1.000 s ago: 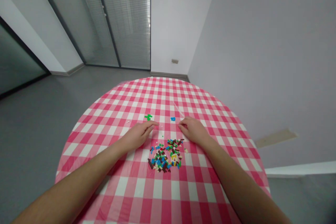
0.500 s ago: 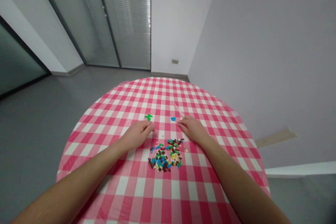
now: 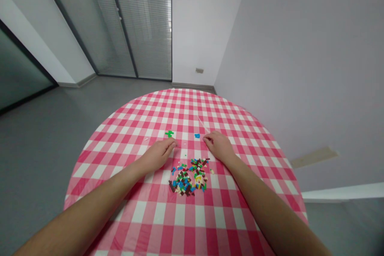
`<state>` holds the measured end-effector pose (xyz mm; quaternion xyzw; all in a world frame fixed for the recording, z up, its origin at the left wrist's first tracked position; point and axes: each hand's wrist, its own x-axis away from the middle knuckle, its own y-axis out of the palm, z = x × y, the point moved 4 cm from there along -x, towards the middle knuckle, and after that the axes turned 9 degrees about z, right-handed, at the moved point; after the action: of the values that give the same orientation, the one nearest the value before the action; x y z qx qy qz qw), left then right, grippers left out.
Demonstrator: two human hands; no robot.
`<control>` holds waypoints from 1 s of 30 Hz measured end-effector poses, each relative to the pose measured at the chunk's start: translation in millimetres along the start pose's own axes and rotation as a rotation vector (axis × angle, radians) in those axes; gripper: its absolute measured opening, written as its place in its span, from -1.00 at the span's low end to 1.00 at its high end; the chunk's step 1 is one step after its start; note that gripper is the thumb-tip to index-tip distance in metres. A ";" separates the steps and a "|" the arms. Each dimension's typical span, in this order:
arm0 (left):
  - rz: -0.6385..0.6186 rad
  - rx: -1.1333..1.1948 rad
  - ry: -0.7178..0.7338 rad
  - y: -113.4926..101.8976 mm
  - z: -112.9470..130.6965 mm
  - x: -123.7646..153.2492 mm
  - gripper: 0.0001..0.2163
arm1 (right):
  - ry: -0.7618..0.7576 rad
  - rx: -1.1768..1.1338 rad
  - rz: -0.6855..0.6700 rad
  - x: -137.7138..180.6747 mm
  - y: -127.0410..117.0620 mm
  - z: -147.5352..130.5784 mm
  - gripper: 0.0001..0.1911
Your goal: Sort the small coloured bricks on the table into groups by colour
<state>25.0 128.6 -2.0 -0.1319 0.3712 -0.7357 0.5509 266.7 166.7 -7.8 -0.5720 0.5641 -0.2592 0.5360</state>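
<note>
My left hand [image 3: 159, 153] rests over the tablecloth with thumb and fingertips pressed together; whether anything small is between them I cannot make out. Just beyond its fingertips lies a flat green cluster of toy bricks [image 3: 169, 133]. Opposite it, my right hand [image 3: 221, 146] has its fingers curled and the tips closed, and what they hold, if anything, is hidden. A small blue brick piece [image 3: 197, 136] lies to the left of my right fingertips, apart from them. Between my forearms spreads a pile of tiny building bricks [image 3: 188, 184] in brown, blue, green, white and yellow.
The round table wears a red-and-white checked cloth [image 3: 170, 235]. A thin clear strip [image 3: 203, 124] lies beyond my right hand, and a tiny green piece [image 3: 185, 155] sits above the pile. A wall [image 3: 300, 68] runs along the right, with glass partitions [image 3: 144, 28] behind.
My left fingers have closed slightly more at the tips, and my right fingers have curled a little. The bricks on the cloth have not moved.
</note>
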 end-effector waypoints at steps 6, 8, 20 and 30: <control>-0.016 0.015 -0.022 0.6 -2.0 2.5 -0.73 | -0.011 0.005 -0.004 1.2 -0.4 0.9 -0.75; -0.024 0.016 -0.006 0.7 -1.4 2.2 -0.69 | -0.003 0.010 -0.008 1.1 -0.5 1.1 -0.75; -0.062 0.009 0.070 -0.2 3.9 0.5 -0.64 | 0.022 0.010 0.004 0.6 1.3 -3.1 -0.73; -0.102 0.011 0.065 4.0 -2.7 1.4 -0.66 | 0.078 -0.066 0.057 -0.7 3.2 -1.2 -0.81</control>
<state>25.6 128.0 -6.9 -0.1238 0.3776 -0.7688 0.5009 264.3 167.6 -10.1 -0.5625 0.6089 -0.2473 0.5016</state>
